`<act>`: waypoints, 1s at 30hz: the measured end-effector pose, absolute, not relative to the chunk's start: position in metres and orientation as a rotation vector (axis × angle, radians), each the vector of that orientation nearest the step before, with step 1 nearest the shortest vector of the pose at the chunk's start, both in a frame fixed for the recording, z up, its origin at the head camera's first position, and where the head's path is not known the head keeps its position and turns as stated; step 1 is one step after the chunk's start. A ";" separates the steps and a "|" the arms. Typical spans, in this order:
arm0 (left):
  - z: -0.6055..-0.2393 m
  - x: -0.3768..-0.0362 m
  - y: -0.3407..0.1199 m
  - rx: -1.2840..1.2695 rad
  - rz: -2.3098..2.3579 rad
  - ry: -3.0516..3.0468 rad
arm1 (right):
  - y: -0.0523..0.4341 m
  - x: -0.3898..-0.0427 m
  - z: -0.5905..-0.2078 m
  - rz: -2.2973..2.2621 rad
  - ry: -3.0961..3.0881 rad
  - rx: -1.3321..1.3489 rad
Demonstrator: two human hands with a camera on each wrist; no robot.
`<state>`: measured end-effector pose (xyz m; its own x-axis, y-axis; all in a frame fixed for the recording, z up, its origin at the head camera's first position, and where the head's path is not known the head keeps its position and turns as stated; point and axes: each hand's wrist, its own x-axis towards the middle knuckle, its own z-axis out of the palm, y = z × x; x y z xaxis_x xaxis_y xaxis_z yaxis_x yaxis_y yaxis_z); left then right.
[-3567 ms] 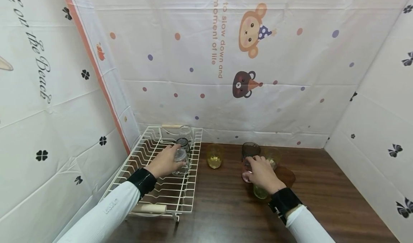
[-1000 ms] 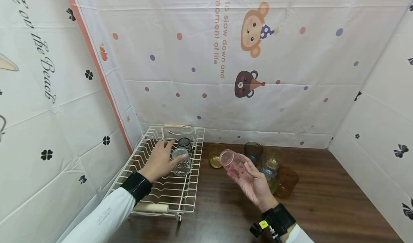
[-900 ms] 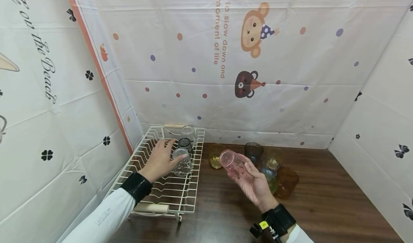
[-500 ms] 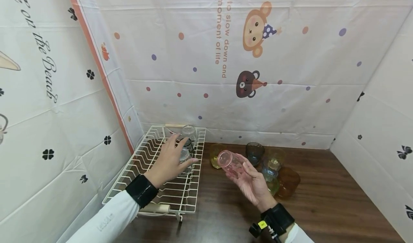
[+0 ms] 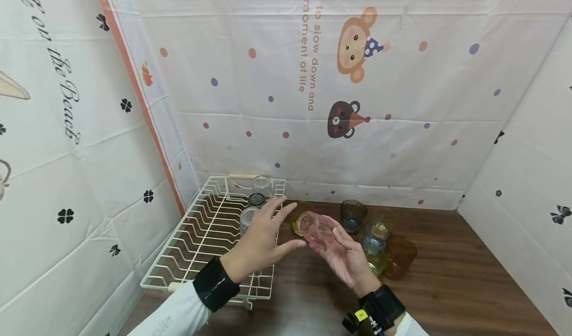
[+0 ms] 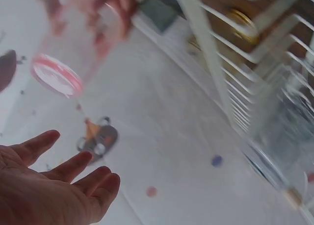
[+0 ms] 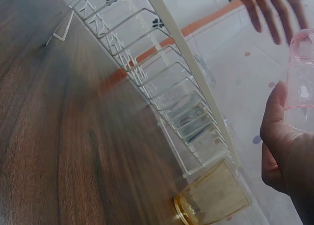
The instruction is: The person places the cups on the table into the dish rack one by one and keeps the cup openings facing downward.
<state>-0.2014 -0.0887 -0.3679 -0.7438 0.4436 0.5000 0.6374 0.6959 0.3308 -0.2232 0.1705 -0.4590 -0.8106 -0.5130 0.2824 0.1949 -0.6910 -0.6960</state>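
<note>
Head view, lower centre of the frame: the right hand (image 5: 346, 259) grasps a pink glass tumbler (image 5: 315, 228), fingers and thumb curled round its body; the tumbler lies tilted on its side in the air above the wooden table (image 5: 447, 286), its mouth toward the left. The left hand (image 5: 261, 244) hovers just left of the tumbler with fingers spread and straight, holding nothing; whether a fingertip touches the glass cannot be told. In the left wrist view the palm (image 6: 46, 186) is open, with the pink rim (image 6: 56, 74) above it. At lower left sits a white wire dish rack (image 5: 196, 236), holding three clear glasses along its right side (image 5: 261, 187). Right of centre stands a cluster of coloured glasses: a grey one (image 5: 353, 214), an amber one (image 5: 399, 255), and a yellow one (image 7: 213, 195) just beside the rack.
</note>
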 end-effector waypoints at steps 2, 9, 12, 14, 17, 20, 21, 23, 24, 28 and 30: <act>-0.367 -0.197 -0.081 -0.900 -0.714 -2.486 | 0.168 -0.223 -0.460 -2.476 0.922 -0.687; -0.367 -0.187 -0.064 -0.962 -0.835 -2.518 | 0.160 -0.219 -0.462 -2.463 0.934 -0.729; -0.369 -0.184 -0.063 -0.941 -0.865 -2.547 | 0.158 -0.217 -0.462 -2.465 0.934 -0.717; -0.371 -0.184 -0.063 -0.937 -0.865 -2.540 | 0.157 -0.216 -0.463 -2.464 0.931 -0.709; -0.373 -0.184 -0.063 -0.938 -0.914 -2.515 | 0.156 -0.214 -0.464 -2.457 0.934 -0.704; -0.375 -0.184 -0.064 -0.942 -0.965 -2.486 | 0.155 -0.213 -0.464 -2.448 0.929 -0.709; -0.376 -0.184 -0.064 -0.942 -0.982 -2.480 | 0.155 -0.212 -0.464 -2.446 0.925 -0.711; -0.377 -0.184 -0.064 -0.946 -0.992 -2.462 | 0.155 -0.212 -0.465 -2.448 0.912 -0.714; -0.377 -0.185 -0.063 -0.949 -0.992 -2.456 | 0.155 -0.211 -0.465 -2.450 0.905 -0.715; -0.378 -0.184 -0.063 -0.951 -0.992 -2.438 | 0.154 -0.211 -0.467 -2.459 0.860 -0.717; -0.378 -0.183 -0.062 -0.946 -0.992 -2.437 | 0.154 -0.211 -0.468 -2.464 0.832 -0.718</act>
